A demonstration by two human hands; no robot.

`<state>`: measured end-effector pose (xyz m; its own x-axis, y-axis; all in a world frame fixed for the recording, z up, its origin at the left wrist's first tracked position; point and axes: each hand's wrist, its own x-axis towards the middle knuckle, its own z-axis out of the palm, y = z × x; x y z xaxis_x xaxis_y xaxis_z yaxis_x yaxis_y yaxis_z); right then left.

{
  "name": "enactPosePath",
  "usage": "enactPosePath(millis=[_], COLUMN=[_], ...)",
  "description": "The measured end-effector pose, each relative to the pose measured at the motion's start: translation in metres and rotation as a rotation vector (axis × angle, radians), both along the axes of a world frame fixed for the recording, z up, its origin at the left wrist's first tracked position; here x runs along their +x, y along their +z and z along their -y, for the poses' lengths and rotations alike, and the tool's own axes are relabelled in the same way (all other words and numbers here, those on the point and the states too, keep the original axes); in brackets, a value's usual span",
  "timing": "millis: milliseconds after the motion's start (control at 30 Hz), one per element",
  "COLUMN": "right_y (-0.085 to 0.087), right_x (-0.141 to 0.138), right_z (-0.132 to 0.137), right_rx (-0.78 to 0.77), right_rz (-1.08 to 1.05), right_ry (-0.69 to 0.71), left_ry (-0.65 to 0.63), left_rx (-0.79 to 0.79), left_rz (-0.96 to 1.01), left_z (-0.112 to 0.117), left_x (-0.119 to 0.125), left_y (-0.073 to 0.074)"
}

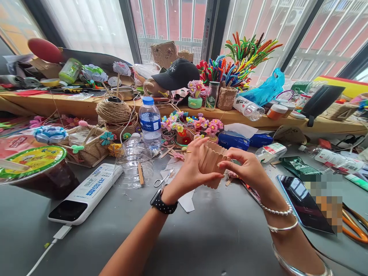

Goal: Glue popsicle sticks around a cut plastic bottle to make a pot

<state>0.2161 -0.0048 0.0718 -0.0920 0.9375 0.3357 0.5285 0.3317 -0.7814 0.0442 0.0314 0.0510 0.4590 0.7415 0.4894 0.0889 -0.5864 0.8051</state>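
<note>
Grey tabletop (212, 237); I had ribbed piece (211, 161) between left hand (188, 174), curled round it, and right hand (248, 165), pinching its edge; ribs ran roughly fore-aft.

Smooth dark-grey worktop (207, 241) carrying, left to right, a white rectangular power bank with blue print (87, 191), a ribbed clear plastic bottle (129, 168), small silver scissors (163, 179), a black-screened smartphone (301, 205) and an orange-handled tool (351, 225); the raised brown ledge (80, 102) behind holds a crumpled blue plastic bag (267, 90).

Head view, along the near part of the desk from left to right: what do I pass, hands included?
Dark-filled cup, white power bank, ribbed clear bottle, small scissors, left hand, ridged brown piece, right hand, phone, orange handles.
</note>
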Motion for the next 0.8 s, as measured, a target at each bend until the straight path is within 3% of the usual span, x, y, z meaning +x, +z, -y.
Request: enactPosePath(millis=[100, 267, 433, 567, 700, 800], right_y=[0.0, 0.0, 0.007, 0.016, 0.019, 0.016], right_x=[-0.006, -0.013, -0.015, -0.012, -0.002, 0.005], right_z=[0.0, 0.003, 0.009, 0.014, 0.015, 0.014], right_rx=[0.017, 0.042, 0.008, -0.043, -0.01, -0.004], right_rz=[0.1, 0.246, 0.227, 0.118, -0.06, -0.189], right_ry=[0.098, 0.155, 0.203, 0.231, 0.132, -0.081], left_ry=[0.007, 0.042, 0.102, 0.037, -0.035, -0.105], left_rx=[0.205, 0.348, 0.426, 0.413, 0.344, 0.317], left_rz=[-0.16, -0.439, -0.701, -0.838, -0.994, -1.088], left_z=[0.004, 0.011, 0.023, 0.028, 0.032, 0.042], left_x=[-0.004, -0.008, -0.013, -0.023, -0.031, -0.027], left_y=[0.009, 0.015, 0.029, 0.045, 0.055, 0.054])
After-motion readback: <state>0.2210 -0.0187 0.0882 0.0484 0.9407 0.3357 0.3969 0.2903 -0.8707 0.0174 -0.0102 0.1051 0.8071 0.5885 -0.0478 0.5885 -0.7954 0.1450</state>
